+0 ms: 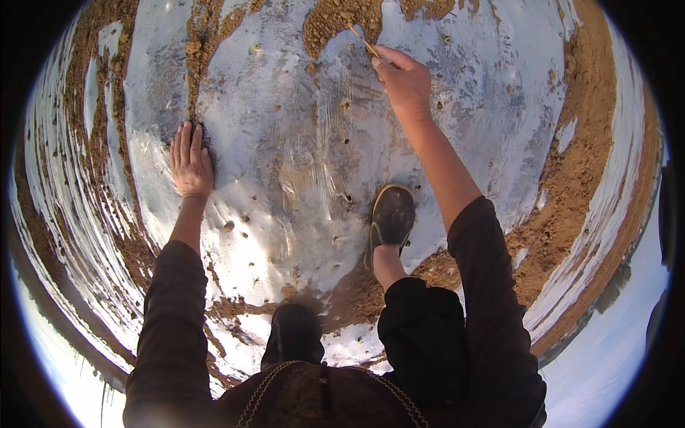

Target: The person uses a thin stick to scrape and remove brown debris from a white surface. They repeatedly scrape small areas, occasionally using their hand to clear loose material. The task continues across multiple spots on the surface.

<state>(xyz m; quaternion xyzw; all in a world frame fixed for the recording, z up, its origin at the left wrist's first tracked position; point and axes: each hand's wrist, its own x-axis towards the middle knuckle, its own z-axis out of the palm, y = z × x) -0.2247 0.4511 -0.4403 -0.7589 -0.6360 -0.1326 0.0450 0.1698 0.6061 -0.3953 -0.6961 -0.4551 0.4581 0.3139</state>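
White-grey plastic mulch film (257,123) covers the ground before me, wet-looking and dotted with small holes. My left hand (191,163) lies palm down on the film, fingers pointing away from me, at the near end of a narrow strip of brown soil (196,75). My right hand (404,80) grips a thin wooden stick (364,40) between thumb and fingers. The stick's tip points up and left, over a patch of crumbly soil (329,24) at the far end. Whether the tip touches the soil I cannot tell.
My shoe (394,211) stands on the film between my arms. Loose soil (353,294) borders the film near my feet. To the right runs a bare soil furrow (583,117), with another film-covered row (623,107) beyond it. More film rows (59,139) stretch along the left.
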